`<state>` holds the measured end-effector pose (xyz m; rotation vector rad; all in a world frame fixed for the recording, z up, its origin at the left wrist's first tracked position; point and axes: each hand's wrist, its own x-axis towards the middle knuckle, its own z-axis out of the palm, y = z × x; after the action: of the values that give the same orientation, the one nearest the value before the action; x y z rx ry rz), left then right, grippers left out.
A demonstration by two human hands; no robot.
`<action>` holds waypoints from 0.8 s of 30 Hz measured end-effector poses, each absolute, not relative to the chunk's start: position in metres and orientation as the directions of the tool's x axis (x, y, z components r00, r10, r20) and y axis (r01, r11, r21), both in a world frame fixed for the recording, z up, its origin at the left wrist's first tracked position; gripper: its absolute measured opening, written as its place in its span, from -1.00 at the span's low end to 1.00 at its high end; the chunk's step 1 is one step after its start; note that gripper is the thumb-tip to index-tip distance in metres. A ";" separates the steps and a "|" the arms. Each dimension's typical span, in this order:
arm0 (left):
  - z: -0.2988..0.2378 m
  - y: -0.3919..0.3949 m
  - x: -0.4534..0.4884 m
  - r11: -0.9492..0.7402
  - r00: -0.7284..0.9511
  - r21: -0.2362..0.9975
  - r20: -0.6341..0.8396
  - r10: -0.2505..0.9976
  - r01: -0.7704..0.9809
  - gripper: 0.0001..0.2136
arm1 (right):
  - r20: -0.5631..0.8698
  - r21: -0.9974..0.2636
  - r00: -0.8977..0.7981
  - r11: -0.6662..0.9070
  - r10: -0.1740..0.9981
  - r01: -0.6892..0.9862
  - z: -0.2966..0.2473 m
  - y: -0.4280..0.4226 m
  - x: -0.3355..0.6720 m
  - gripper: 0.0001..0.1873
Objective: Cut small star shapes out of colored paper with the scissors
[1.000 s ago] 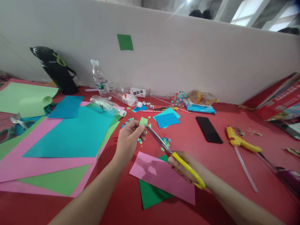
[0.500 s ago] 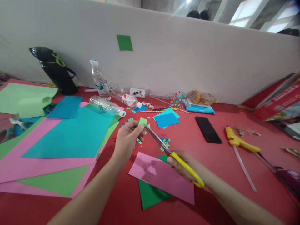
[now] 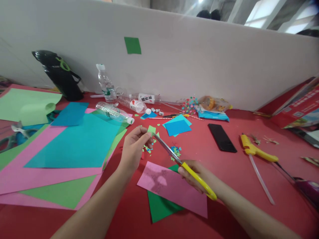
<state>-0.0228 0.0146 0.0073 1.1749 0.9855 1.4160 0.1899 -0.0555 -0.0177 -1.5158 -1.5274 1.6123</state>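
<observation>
My left hand (image 3: 136, 144) pinches a small piece of light green paper (image 3: 151, 129) between thumb and fingers. In my right hand (image 3: 195, 174) are yellow-handled scissors (image 3: 169, 151), their blades looking nearly closed and their tips at the green paper by my left thumb. Below the scissors lies a pink paper sheet (image 3: 174, 189) with faint drawn lines, on top of a dark green sheet (image 3: 161, 209). A little pile of cut paper stars (image 3: 175, 151) sits behind the blades. Small scraps (image 3: 149, 148) are scattered under my left hand.
Large coloured sheets (image 3: 72, 142) cover the left side, near a black flask (image 3: 59, 78). Plastic bottles (image 3: 113, 113) lie and stand at the back. Blue paper squares (image 3: 178, 127), a phone (image 3: 222, 137) and a yellow glue gun (image 3: 258, 149) are to the right.
My left hand has shifted very slightly to the left, with the green paper still pinched. The scissors stay at the paper with almost no movement.
</observation>
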 end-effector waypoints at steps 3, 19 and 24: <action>0.007 0.014 -0.022 -0.153 -0.016 0.970 0.153 0.988 -0.190 -0.87 | -0.388 -0.903 -0.310 -0.292 0.868 0.314 -0.021 -0.056 0.190 -0.66; 0.010 0.013 -0.023 -0.128 0.046 0.959 0.144 0.989 -0.252 -0.89 | -0.358 -0.900 -0.355 -0.218 0.864 0.377 -0.016 -0.054 0.198 -0.67; 0.004 0.018 -0.028 -0.124 0.073 0.959 0.147 0.986 -0.254 -0.89 | -0.384 -0.890 -0.355 -0.238 0.852 0.390 -0.007 -0.053 0.197 -0.60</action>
<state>-0.0281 0.0181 0.0042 1.1592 0.8885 1.3481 0.1966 -0.0530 -0.0066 -1.4865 -1.6334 1.6223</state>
